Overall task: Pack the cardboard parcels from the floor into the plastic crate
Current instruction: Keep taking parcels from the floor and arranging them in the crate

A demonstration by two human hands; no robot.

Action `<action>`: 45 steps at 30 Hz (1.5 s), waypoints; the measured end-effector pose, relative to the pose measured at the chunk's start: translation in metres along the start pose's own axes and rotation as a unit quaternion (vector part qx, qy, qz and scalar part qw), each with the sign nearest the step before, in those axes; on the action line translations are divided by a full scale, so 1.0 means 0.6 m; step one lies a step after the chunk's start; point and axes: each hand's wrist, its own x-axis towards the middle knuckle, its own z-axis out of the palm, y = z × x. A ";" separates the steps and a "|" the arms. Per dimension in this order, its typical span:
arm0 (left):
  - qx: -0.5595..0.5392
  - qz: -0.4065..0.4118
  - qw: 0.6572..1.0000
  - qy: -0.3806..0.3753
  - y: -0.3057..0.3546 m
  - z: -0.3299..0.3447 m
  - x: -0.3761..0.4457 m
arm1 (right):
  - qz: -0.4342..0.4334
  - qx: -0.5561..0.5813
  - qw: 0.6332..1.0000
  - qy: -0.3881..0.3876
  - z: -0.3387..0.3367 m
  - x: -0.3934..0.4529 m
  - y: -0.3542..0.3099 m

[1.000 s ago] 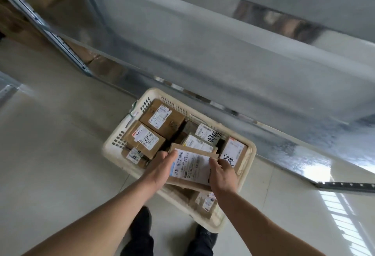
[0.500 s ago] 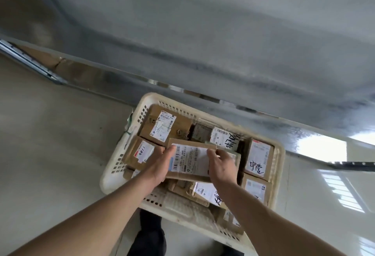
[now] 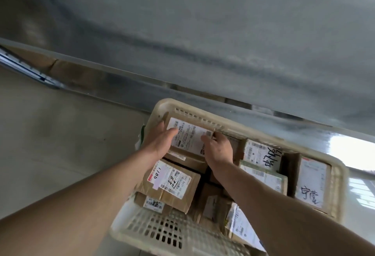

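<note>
Left grip [image 3: 160, 141] and right grip [image 3: 220, 150] clasping brown white-labelled parcel [image 3: 188, 136], cream crate [image 3: 203, 233]

Both hands hold one flat cardboard parcel [image 3: 189, 136] at the far left corner of the cream plastic crate [image 3: 194, 111], close against its slotted far wall. The left hand [image 3: 160, 141] grips the parcel's left edge, thumb lying across the white shipping label; the right hand [image 3: 219, 148] grips the right edge, thumb on the label too. The parcel sits on top of another brown box [image 3: 186, 159] (whether it rests fully on it is hard to tell through the blur). Nearer lies a taped box with handwritten marks [image 3: 172, 184], and to the right stand more labelled parcels [image 3: 261, 154], packed side by side. The crate sits on a pale floor [image 3: 60, 133] beside a grey metal panel [image 3: 203, 42].
</note>
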 end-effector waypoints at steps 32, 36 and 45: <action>0.563 0.061 0.822 -0.070 -0.037 0.021 0.058 | 0.001 -0.051 0.998 -0.039 0.073 0.072 0.021; 0.540 0.072 0.836 -0.065 -0.031 0.005 0.050 | -0.013 -0.087 0.995 -0.040 0.058 0.051 0.006; 0.556 0.108 0.820 -0.084 -0.049 0.003 0.006 | -0.138 -0.263 0.951 -0.086 0.049 -0.008 0.020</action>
